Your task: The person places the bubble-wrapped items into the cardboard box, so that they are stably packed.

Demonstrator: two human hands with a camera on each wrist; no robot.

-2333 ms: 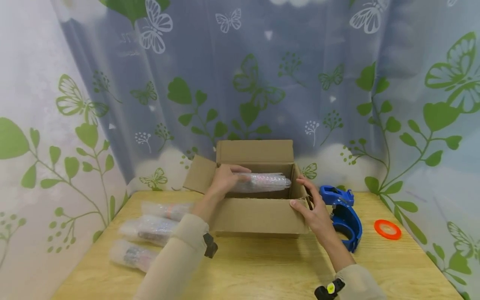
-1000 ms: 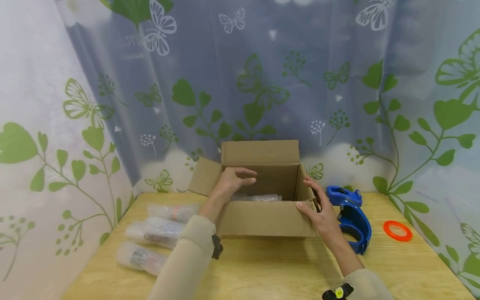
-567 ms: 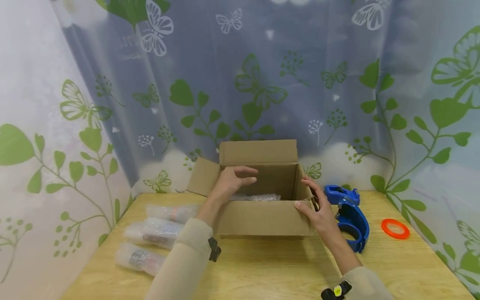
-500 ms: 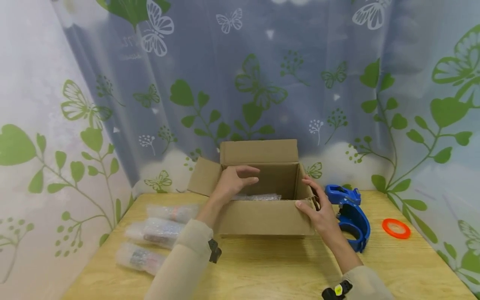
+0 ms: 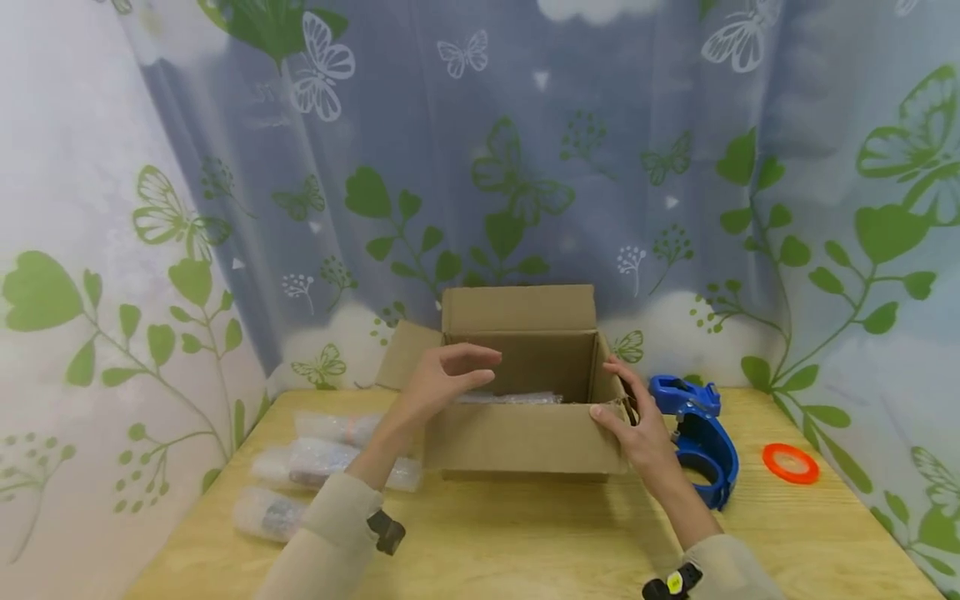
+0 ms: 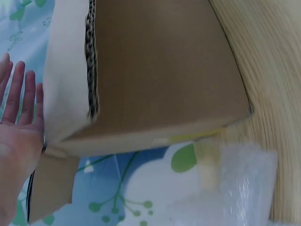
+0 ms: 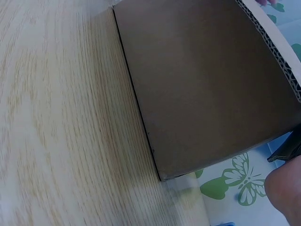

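Note:
An open cardboard box (image 5: pixel 525 437) stands mid-table with its flaps spread. Inside it, the top of a bubble-wrapped package (image 5: pixel 517 399) shows above the front edge; the rest is hidden. My left hand (image 5: pixel 442 385) hovers over the box's left front corner, fingers loosely extended and holding nothing. In the left wrist view that hand (image 6: pixel 21 134) has its fingers spread beside a flap (image 6: pixel 70 70). With my right hand (image 5: pixel 637 425) I grip the box's right front corner, thumb on the front flap. Only part of that hand (image 7: pixel 286 186) enters the right wrist view.
Several bubble-wrapped packages (image 5: pixel 318 458) lie left of the box, partly behind my left arm. To the right sit a blue tape dispenser (image 5: pixel 705 454) and an orange ring (image 5: pixel 791 463). A patterned curtain (image 5: pixel 525 167) hangs behind the wooden table (image 5: pixel 510 542).
My left hand has let go of the bubble-wrapped package, which has sunk lower into the box. Since then the hand has drawn back left. My right hand keeps its grip.

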